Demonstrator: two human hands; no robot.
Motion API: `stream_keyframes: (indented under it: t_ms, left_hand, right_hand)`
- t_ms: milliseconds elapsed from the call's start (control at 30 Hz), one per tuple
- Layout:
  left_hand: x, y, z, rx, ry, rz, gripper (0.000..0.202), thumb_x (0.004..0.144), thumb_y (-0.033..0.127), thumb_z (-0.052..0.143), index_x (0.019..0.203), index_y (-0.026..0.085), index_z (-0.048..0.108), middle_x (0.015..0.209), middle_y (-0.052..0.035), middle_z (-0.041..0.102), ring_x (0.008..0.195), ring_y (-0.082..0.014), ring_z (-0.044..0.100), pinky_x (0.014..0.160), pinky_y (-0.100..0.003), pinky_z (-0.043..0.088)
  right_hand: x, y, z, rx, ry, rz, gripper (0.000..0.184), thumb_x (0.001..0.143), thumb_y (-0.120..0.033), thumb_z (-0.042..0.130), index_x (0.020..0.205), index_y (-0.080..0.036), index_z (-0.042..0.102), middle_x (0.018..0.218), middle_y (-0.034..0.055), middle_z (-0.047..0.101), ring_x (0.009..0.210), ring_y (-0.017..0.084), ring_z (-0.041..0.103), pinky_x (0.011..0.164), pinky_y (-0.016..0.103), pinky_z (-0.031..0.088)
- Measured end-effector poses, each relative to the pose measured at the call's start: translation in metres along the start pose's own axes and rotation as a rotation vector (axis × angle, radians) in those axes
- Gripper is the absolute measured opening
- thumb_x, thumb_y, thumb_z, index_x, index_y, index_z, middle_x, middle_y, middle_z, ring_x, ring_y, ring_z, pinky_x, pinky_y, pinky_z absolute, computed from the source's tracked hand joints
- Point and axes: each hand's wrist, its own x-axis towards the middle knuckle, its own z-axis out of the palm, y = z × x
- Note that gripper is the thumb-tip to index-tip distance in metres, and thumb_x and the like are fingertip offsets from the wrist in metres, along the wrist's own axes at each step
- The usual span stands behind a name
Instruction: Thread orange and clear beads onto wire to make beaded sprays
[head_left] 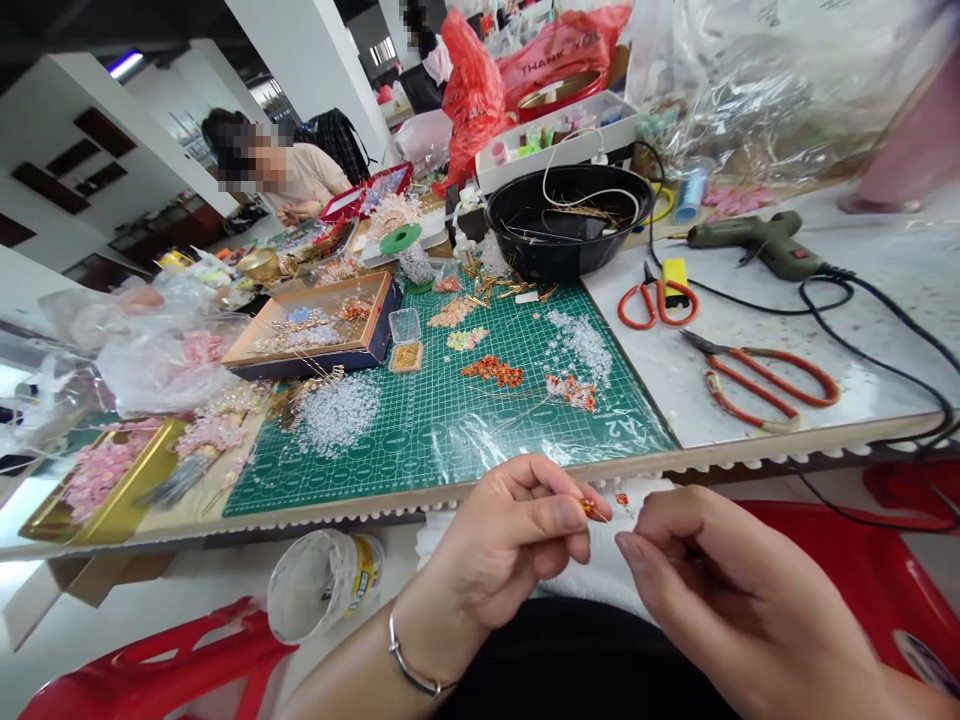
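Note:
My left hand, just in front of the table edge, pinches a small orange beaded piece with a thin wire end sticking out. My right hand is beside it, thumb and fingertips pressed together; whatever it may hold is too fine to make out. Between the hands, a tiny red-orange bead piece shows against white cloth. Beyond them on the green cutting mat lie a pile of orange beads, a cluster of orange-and-clear beads and clear beads.
Red-handled pliers, small scissors and a glue gun lie at the right. A black basin stands behind the mat. An open box and more clear beads are leftward. A person sits across the room.

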Motion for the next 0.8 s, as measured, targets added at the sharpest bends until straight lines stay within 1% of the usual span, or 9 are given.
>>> stream_keyframes:
  t_ms: [300, 433, 467, 533, 600, 633, 667, 733, 800]
  left_hand:
    - [-0.007, -0.003, 0.006, 0.042, -0.017, 0.009, 0.032, 0.063, 0.022, 0.093, 0.073, 0.013, 0.063, 0.079, -0.0041, 0.073, 0.051, -0.0047, 0.06, 0.04, -0.013, 0.027]
    - [-0.011, -0.004, 0.006, 0.084, -0.034, 0.056, 0.029, 0.063, 0.016, 0.093, 0.077, 0.015, 0.067, 0.077, -0.001, 0.072, 0.055, -0.0048, 0.059, 0.044, -0.014, 0.033]
    - [-0.012, -0.003, 0.005, 0.106, -0.032, 0.071, 0.028, 0.063, 0.014, 0.092, 0.078, 0.016, 0.069, 0.078, -0.0006, 0.072, 0.058, -0.0051, 0.06, 0.046, -0.013, 0.035]
    - [-0.014, 0.0, 0.004, 0.173, -0.035, 0.116, 0.022, 0.067, 0.015, 0.091, 0.079, 0.017, 0.073, 0.083, -0.0009, 0.073, 0.069, -0.007, 0.063, 0.057, -0.015, 0.044]
    - [-0.017, 0.005, 0.003, 0.323, -0.045, 0.206, 0.011, 0.075, 0.019, 0.087, 0.08, 0.02, 0.077, 0.088, -0.0019, 0.075, 0.08, -0.0103, 0.067, 0.073, -0.02, 0.051]
    - [-0.019, 0.008, 0.002, 0.445, -0.042, 0.265, 0.005, 0.08, 0.022, 0.084, 0.08, 0.021, 0.078, 0.091, -0.0025, 0.075, 0.086, -0.0123, 0.067, 0.08, -0.023, 0.052]
    - [-0.021, 0.012, 0.002, 0.592, -0.028, 0.334, 0.003, 0.084, 0.024, 0.08, 0.081, 0.022, 0.079, 0.094, -0.003, 0.076, 0.09, -0.014, 0.067, 0.083, -0.025, 0.051]
    - [-0.026, 0.018, 0.002, 0.894, 0.02, 0.485, 0.006, 0.089, 0.025, 0.075, 0.085, 0.024, 0.079, 0.1, -0.0035, 0.076, 0.095, -0.0158, 0.067, 0.083, -0.026, 0.05]
    - [-0.03, 0.021, 0.003, 1.102, 0.033, 0.616, 0.007, 0.092, 0.024, 0.071, 0.089, 0.025, 0.078, 0.105, -0.0038, 0.075, 0.095, -0.0162, 0.067, 0.082, -0.027, 0.05]
  right_hand:
    - [-0.004, -0.004, -0.001, 0.026, -0.004, 0.02, 0.021, 0.091, -0.021, 0.059, 0.071, -0.024, 0.054, 0.051, -0.0062, 0.048, 0.039, 0.009, 0.045, 0.036, 0.018, 0.039]
    - [-0.006, -0.002, 0.001, 0.14, -0.089, 0.105, 0.019, 0.096, -0.026, 0.056, 0.077, -0.023, 0.059, 0.058, -0.0021, 0.06, 0.047, 0.012, 0.056, 0.043, 0.019, 0.048]
    - [-0.006, 0.0, 0.001, 0.171, -0.104, 0.126, 0.02, 0.097, -0.028, 0.056, 0.078, -0.023, 0.06, 0.059, -0.0014, 0.062, 0.048, 0.012, 0.058, 0.044, 0.02, 0.049]
    - [-0.005, 0.003, 0.002, 0.214, -0.11, 0.165, 0.021, 0.098, -0.032, 0.056, 0.079, -0.023, 0.062, 0.062, -0.0009, 0.062, 0.052, 0.013, 0.059, 0.047, 0.02, 0.051]
    - [-0.003, 0.005, 0.002, 0.254, -0.119, 0.208, 0.024, 0.098, -0.037, 0.057, 0.079, -0.024, 0.062, 0.063, -0.0013, 0.061, 0.054, 0.013, 0.058, 0.049, 0.02, 0.052]
    - [-0.002, 0.005, 0.002, 0.282, -0.134, 0.234, 0.025, 0.099, -0.039, 0.056, 0.079, -0.024, 0.062, 0.064, -0.0015, 0.061, 0.056, 0.014, 0.059, 0.051, 0.02, 0.053]
    - [-0.001, 0.006, 0.002, 0.316, -0.155, 0.26, 0.025, 0.099, -0.041, 0.056, 0.081, -0.024, 0.062, 0.066, -0.0014, 0.061, 0.058, 0.014, 0.06, 0.053, 0.021, 0.054]
    - [0.001, 0.005, 0.003, 0.381, -0.201, 0.299, 0.025, 0.099, -0.045, 0.056, 0.087, -0.025, 0.065, 0.071, -0.0005, 0.064, 0.065, 0.015, 0.064, 0.057, 0.022, 0.056]
    - [0.004, 0.004, 0.005, 0.413, -0.23, 0.324, 0.024, 0.097, -0.048, 0.058, 0.094, -0.026, 0.067, 0.08, 0.0024, 0.07, 0.075, 0.018, 0.069, 0.055, 0.021, 0.056]
